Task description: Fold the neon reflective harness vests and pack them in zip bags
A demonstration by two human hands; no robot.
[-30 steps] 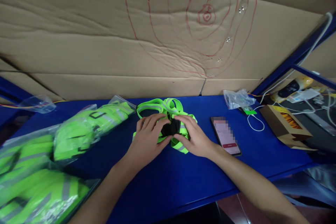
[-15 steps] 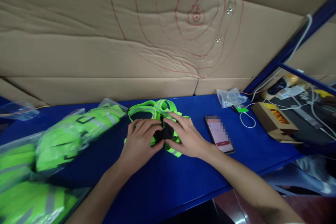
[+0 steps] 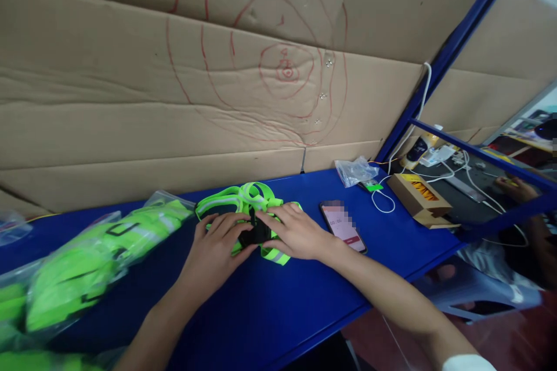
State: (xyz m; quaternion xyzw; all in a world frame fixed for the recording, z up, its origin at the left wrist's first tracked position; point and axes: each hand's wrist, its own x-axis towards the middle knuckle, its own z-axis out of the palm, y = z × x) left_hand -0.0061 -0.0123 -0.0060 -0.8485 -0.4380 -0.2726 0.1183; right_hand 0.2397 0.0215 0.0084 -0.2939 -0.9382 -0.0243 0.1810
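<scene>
Pressing both hands down on the neon-green strap bundle (image 3: 243, 202) — your left hand (image 3: 212, 252) and right hand (image 3: 296, 233) are lying flat on it, fingers stretched out rather than clenched, meeting over its black piece (image 3: 255, 236). The bundle is sitting mid-bench (image 3: 270, 307), near the cardboard wall (image 3: 130, 98). A phone (image 3: 343, 226) is lying just beside your right hand — bagged green vests (image 3: 100, 249) are lying off to the left.

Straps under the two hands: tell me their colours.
Neon green straps with silver-grey reflective stripes, around a black part; the head view shows it best.
</scene>
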